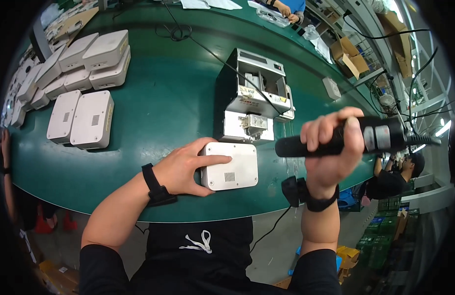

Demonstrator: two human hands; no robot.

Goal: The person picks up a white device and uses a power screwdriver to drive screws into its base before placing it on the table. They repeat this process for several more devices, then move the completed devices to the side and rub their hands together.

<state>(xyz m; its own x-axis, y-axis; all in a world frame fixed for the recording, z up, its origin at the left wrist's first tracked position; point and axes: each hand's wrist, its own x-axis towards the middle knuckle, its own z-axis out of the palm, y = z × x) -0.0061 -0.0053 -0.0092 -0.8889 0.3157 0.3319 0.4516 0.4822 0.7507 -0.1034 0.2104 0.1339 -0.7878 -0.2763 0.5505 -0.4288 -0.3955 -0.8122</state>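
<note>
A white plastic box [232, 169] with rounded corners, a small vent grille and screw holes at its corners lies flat near the table's front edge. My left hand [185, 167] grips its left end, index finger stretched over the top and thumb at the near corner. Raised to the right, my right hand [335, 145] is wrapped round a black electric screwdriver [380, 137]. Its cable end points right, its thick dark front end left, clear of the box. Just beyond the box stands a black-and-silver screw feeder [259, 81]; a small metal block sits on its front.
Two similar white boxes [93, 119] lie at the left, with a stack of several more [107, 49] behind. A black cable [222, 61] crosses the feeder. Another small white box [331, 88] lies far right. Co-workers' hands [288, 12] show across the table; another person [397, 174] sits at right.
</note>
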